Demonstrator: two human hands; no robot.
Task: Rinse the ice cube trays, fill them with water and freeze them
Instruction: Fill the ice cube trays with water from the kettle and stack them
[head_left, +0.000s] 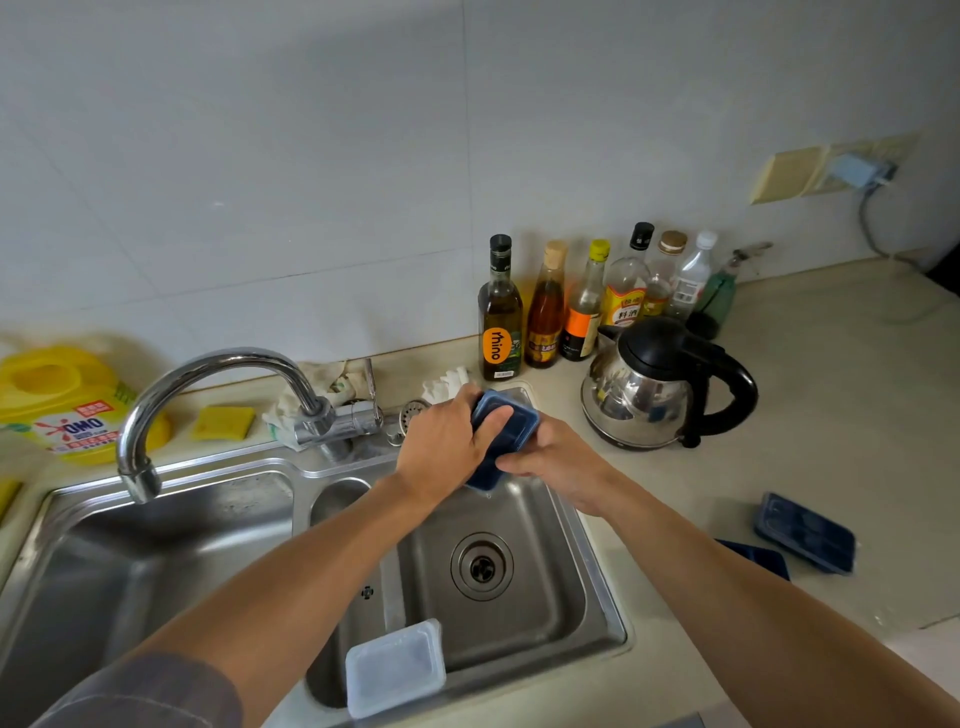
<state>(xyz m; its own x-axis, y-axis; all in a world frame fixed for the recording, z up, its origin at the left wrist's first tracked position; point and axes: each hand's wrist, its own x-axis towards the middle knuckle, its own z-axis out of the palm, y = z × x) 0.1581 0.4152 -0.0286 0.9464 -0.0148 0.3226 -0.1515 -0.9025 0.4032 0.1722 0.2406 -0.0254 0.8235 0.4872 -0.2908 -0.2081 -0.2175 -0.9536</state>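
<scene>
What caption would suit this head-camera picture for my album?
Left hand and right hand grip a blue ice cube tray above the right sink basin; a clear lid rests at its near rim.

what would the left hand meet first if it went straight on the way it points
The left hand already grips the blue ice cube tray; beyond that, probably the rhino bottle at the wall, though depth is unclear.

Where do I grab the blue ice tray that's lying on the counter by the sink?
Likely from above, pinching its two long edges. The blue ice tray lies flat on the counter, so nothing slips under it. Its right side is free; a dark blue piece lies close on its left.
</scene>
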